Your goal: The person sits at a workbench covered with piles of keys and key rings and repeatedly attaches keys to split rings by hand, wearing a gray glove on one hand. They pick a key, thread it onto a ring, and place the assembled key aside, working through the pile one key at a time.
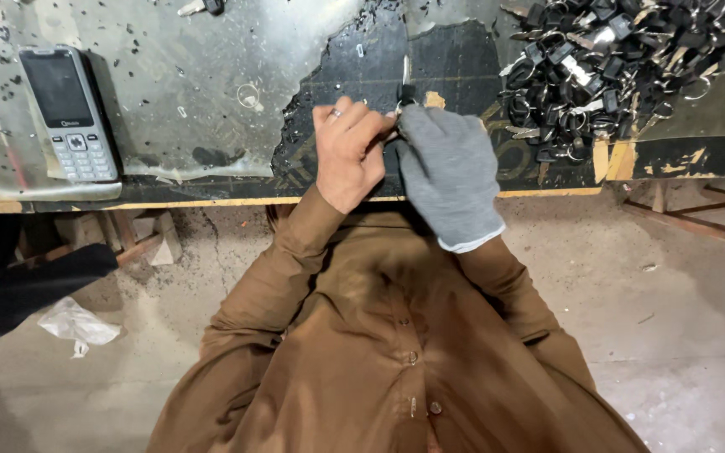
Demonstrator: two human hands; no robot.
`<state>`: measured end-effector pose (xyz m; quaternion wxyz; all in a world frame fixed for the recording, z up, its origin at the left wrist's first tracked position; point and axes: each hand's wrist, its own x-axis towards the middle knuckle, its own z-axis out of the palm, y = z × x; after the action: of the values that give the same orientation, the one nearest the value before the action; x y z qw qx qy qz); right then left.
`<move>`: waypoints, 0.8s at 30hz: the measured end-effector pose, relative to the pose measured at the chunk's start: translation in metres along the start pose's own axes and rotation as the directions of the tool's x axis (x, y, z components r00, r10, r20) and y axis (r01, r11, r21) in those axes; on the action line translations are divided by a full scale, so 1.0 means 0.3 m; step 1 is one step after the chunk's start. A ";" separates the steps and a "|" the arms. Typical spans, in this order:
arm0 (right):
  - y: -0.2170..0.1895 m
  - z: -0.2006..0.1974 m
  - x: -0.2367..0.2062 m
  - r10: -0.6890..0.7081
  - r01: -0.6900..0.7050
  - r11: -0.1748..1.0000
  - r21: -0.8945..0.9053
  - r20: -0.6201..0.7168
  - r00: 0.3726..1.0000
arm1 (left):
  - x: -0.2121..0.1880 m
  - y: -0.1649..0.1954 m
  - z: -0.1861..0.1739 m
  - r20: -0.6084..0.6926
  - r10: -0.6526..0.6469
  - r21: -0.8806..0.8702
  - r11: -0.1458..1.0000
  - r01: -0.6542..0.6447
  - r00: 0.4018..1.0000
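1. Worn black counter (455,63) spans the frame's top; a heap of black-headed keys on rings (623,59) sits upper right.
2. Grey push-button phone (69,113), upper left.
3. Grey-gloved right hand (451,172) and bare left hand (346,155), centre, both pinch one small black-headed key (405,91): fitting step judged under way; steady grip needed.

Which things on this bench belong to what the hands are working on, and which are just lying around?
In use: small black-headed key, bare left hand, gloved right hand, pile of black-headed keys and rings.
Lying about: silver keypad phone, crumpled plastic on floor.
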<state>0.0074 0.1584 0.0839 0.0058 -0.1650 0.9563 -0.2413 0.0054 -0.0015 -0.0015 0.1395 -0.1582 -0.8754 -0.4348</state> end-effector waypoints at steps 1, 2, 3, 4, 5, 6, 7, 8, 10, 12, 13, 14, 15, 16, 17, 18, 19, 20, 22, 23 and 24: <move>-0.006 -0.001 0.007 0.038 -0.033 0.998 -0.063 0.091 0.995 | 0.001 -0.004 0.001 -0.002 0.014 0.021 1.000 -0.014 1.000; -0.008 -0.003 0.014 0.049 -0.042 0.996 -0.078 0.087 0.995 | 0.002 -0.005 0.003 -0.007 0.035 0.040 0.999 -0.034 0.999; -0.009 -0.004 0.018 0.056 -0.049 0.994 -0.093 0.078 0.995 | 0.001 -0.004 0.005 -0.016 0.061 0.062 0.996 -0.060 0.998; -0.007 -0.005 0.020 0.065 -0.057 0.993 -0.103 0.075 0.995 | 0.000 -0.002 0.008 -0.055 0.016 0.022 1.000 -0.015 0.998; -0.003 -0.005 0.019 0.056 -0.056 0.998 -0.005 0.007 0.998 | 0.000 0.003 0.012 -0.088 -0.037 -0.018 0.999 0.035 0.995; 0.005 -0.007 0.017 0.053 -0.047 0.995 0.090 -0.064 0.997 | 0.000 0.008 0.015 -0.122 -0.087 -0.062 0.995 0.080 0.989; 0.015 -0.008 0.015 0.052 -0.027 0.983 0.179 -0.140 0.989 | 0.002 0.011 0.016 -0.130 -0.070 -0.033 0.997 0.067 0.989; 0.023 -0.008 0.012 0.032 0.000 0.983 0.183 -0.174 0.984 | 0.004 0.013 0.016 -0.139 -0.055 -0.003 0.998 0.055 0.989; 0.035 -0.008 0.004 -0.001 0.048 0.980 0.191 -0.238 0.971 | 0.012 0.011 0.011 -0.110 -0.038 0.026 0.999 0.041 0.993; 0.034 -0.002 0.004 -0.029 0.069 0.976 0.209 -0.186 0.982 | 0.020 0.002 -0.003 -0.046 -0.022 0.024 0.999 0.023 0.999; 0.029 0.002 0.006 -0.047 0.081 0.972 0.221 -0.158 0.986 | 0.023 -0.004 -0.011 -0.018 0.005 0.015 1.000 -0.005 1.000; 0.022 0.009 0.014 -0.047 0.056 0.994 0.091 -0.091 0.995 | 0.025 -0.006 -0.016 0.009 0.027 0.005 1.000 -0.027 1.000; 0.009 0.018 0.023 -0.037 0.036 0.999 -0.041 -0.021 0.999 | 0.025 -0.008 -0.019 0.039 0.045 -0.006 0.999 -0.045 0.998; -0.002 0.024 0.032 -0.013 0.021 0.985 -0.174 0.045 0.999 | 0.026 -0.009 -0.021 0.029 0.035 -0.020 0.999 -0.034 0.999; -0.009 0.025 0.040 -0.045 0.048 0.981 -0.190 0.019 0.999 | 0.024 -0.009 -0.019 0.013 0.041 -0.034 0.999 -0.041 0.999; -0.015 0.026 0.046 -0.085 0.080 0.974 -0.210 -0.017 0.996 | 0.022 -0.009 -0.017 -0.012 0.056 -0.042 0.998 -0.056 0.998; -0.017 0.022 0.050 -0.123 0.112 0.968 -0.225 -0.037 0.992 | 0.019 -0.008 -0.012 -0.047 0.035 -0.016 0.999 -0.036 0.998; -0.017 0.016 0.045 -0.120 0.111 0.981 -0.162 -0.044 0.992 | 0.013 -0.008 -0.008 -0.072 -0.001 0.011 1.000 0.001 0.997; -0.008 -0.004 0.022 -0.107 0.103 0.994 -0.047 -0.074 0.992 | -0.003 -0.010 -0.002 -0.086 -0.059 -0.004 0.998 0.059 0.995; -0.001 -0.012 0.009 -0.118 0.119 0.993 0.014 -0.094 0.989 | -0.012 -0.013 -0.002 -0.075 -0.081 -0.047 0.996 0.077 0.994; 0.007 -0.018 -0.004 -0.127 0.135 0.988 0.074 -0.110 0.986 | -0.024 -0.016 -0.003 -0.062 -0.106 -0.091 0.991 0.100 0.992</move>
<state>0.0075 0.1629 0.0875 -0.0536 -0.2143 0.9318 -0.2881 0.0102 -0.0062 -0.0072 0.1389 -0.1042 -0.8574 -0.4845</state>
